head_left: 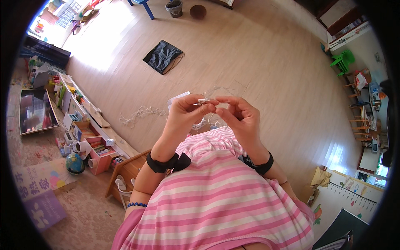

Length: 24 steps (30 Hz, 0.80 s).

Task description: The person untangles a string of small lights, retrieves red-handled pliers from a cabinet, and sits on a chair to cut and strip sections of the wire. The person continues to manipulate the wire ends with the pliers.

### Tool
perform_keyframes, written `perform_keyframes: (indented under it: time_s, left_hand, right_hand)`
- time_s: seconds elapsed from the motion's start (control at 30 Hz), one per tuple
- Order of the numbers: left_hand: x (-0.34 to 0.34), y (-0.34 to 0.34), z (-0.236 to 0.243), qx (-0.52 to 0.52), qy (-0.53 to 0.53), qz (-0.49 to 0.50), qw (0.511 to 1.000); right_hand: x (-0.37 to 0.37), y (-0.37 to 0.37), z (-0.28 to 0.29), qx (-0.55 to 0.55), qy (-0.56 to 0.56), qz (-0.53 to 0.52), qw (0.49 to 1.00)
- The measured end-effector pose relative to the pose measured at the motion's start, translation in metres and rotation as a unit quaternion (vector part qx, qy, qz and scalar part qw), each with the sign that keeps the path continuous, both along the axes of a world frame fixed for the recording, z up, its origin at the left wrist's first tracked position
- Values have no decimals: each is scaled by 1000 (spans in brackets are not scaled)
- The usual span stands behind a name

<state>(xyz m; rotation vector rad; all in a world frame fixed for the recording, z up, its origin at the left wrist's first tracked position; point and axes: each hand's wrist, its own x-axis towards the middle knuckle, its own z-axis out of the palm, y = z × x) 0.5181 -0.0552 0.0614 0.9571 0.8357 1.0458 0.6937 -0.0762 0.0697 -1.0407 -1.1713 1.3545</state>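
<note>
Hands meet in front of the person's chest, well above the pale wooden floor (pixel 271 54). I can see the left hand (pixel 189 109) pinching a small white piece (pixel 204 101) between thumb and forefinger, so the piece sits right at the fingertips, between the two hands. The right hand (pixel 239 114) comes in from the other side, its forefinger reaching to the left fingertips and its thumb just below; from where I stand I can't tell whether it grips anything. Its other fingers are curled in.

Thin pale wire (pixel 218 88) loops out behind the hands, and a tangled white string (pixel 143 113) trails across the floor to the left. Something white and flat-sided (pixel 178 97) shows partly behind the left hand; the rest of it is hidden.

The person wears a pink-and-white striped top (pixel 221 183), a black band on each wrist and a blue band (pixel 136 204) farther up the left arm. Beyond the hands, a black bag (pixel 163 57) lies flat on the floor. Over to the left, a globe (pixel 75 163) stands beside a pink box of books (pixel 101 155). Off to the right there's a green chair (pixel 343 60).
</note>
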Motion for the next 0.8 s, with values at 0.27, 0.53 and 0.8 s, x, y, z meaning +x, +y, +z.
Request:
perform_keyframes:
  time_s: [0.27,0.53,0.8]
  left_hand:
    - [-5,1,-7,-43,-25,51,997]
    - [-10,1,-15,-38,-54,102,993]
    - [-29,12,-24,-69,-98,138,983]
  right_hand:
    - [25,-7,-1,165,-170,66,969]
    - [55,-10,-7,204,-156,100,961]
    - [91,-17,-29,129,93,-6,987]
